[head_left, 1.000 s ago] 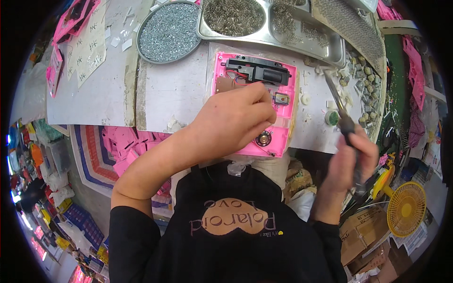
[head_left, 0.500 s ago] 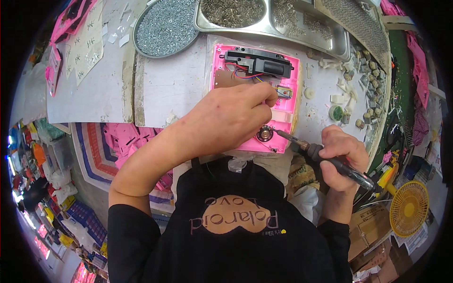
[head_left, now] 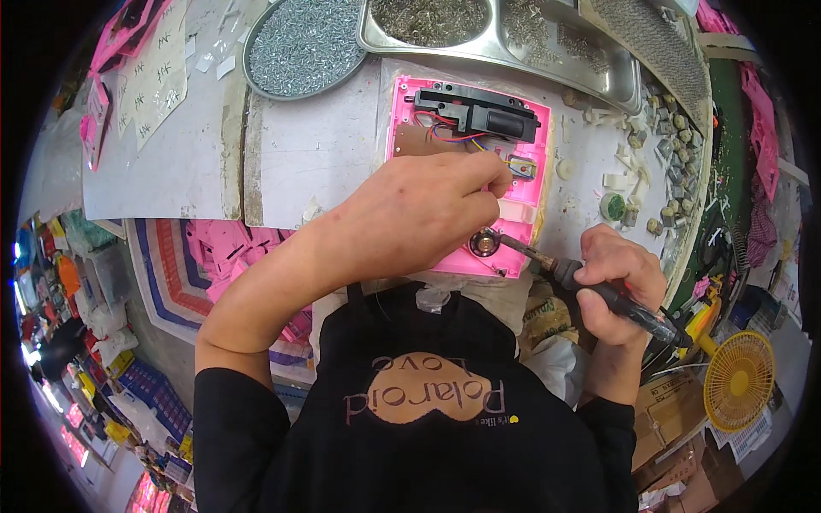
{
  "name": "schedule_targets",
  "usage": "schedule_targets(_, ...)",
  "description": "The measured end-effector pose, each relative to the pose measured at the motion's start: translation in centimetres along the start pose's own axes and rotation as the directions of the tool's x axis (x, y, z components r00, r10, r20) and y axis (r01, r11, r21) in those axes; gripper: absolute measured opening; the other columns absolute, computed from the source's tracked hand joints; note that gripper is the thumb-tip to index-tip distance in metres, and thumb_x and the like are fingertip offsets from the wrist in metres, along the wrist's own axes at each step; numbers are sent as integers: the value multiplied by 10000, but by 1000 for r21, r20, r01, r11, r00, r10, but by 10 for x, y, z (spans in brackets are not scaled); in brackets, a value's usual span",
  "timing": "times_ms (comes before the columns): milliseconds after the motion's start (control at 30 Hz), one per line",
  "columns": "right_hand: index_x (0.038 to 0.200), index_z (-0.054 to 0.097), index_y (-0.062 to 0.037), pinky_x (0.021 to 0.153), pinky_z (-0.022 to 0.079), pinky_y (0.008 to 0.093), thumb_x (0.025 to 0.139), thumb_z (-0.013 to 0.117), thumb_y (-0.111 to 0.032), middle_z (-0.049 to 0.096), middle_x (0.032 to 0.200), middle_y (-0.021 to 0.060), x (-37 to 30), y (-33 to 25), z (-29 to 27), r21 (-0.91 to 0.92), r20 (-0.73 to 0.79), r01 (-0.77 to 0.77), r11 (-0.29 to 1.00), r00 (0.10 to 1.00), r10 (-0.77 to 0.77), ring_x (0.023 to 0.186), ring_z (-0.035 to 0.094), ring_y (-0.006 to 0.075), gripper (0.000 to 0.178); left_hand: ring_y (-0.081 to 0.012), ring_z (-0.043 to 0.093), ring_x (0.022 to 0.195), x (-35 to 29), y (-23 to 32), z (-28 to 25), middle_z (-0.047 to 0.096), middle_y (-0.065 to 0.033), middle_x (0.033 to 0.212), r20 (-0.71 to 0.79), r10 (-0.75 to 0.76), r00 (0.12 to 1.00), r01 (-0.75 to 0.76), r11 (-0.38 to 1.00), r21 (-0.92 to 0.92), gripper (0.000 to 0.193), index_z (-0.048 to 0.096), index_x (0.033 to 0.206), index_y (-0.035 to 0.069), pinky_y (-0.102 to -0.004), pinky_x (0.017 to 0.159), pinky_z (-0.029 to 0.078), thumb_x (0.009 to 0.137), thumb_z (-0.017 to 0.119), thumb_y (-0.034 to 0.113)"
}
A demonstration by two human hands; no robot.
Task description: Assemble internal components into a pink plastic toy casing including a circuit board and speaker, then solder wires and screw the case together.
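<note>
Spreading across the top, the white table [head_left: 325,154] carries a steel tray [head_left: 547,60] and a round dish of screws [head_left: 299,43], both cut off by the rim. Below them lies the open pink casing [head_left: 522,214], its lower left covered by the left hand [head_left: 419,214], fingers pressed flat on it. The right hand [head_left: 620,278] has its fingers wrapped around a soldering iron [head_left: 599,291], tip at the small round speaker [head_left: 484,244]. Wires inside are hard to make out.

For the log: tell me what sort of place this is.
Probably a small electronics assembly bench. The right hand holds a soldering iron to an open pink casing with wiring, the left hand steadies it, and trays of screws sit behind.
</note>
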State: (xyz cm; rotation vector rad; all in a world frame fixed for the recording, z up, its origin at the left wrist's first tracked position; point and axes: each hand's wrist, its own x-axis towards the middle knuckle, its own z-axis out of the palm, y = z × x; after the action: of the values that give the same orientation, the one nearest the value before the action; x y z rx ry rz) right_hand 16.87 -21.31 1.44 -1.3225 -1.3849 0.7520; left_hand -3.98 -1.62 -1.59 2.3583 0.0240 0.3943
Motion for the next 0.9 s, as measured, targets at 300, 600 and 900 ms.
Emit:
schedule_targets(300,889,687,-19,581,441,347,698,730,-63,577,659,67,1,-1,-1,2,13,11,1000,1000,-11,594,522,248,201,-274,659,889,0,0,1,623,-70,1060,0,6,1000,-6,1000,20,102,626,888,54,-386,720,552,845,710,92)
schedule_targets(600,880,688,-17,582,443,342,687,730,-55,590,664,70,4,1,1,-27,23,10,1000,1000,-9,610,545,249,202,-269,657,919,0,2,3,625,-70,1056,-21,15,1000,-13,998,54,114,624,895,50,-385,735,557,833,707,98)
schedule_targets(900,872,674,0,582,432,346,710,737,-73,581,665,69,0,-6,-5,-2,-18,14,1000,1000,-14,593,522,237,188,-268,656,914,-1,3,4,624,-72,1045,-17,13,1000,-11,998,67,112,613,884,43,-386,735,557,835,702,91)
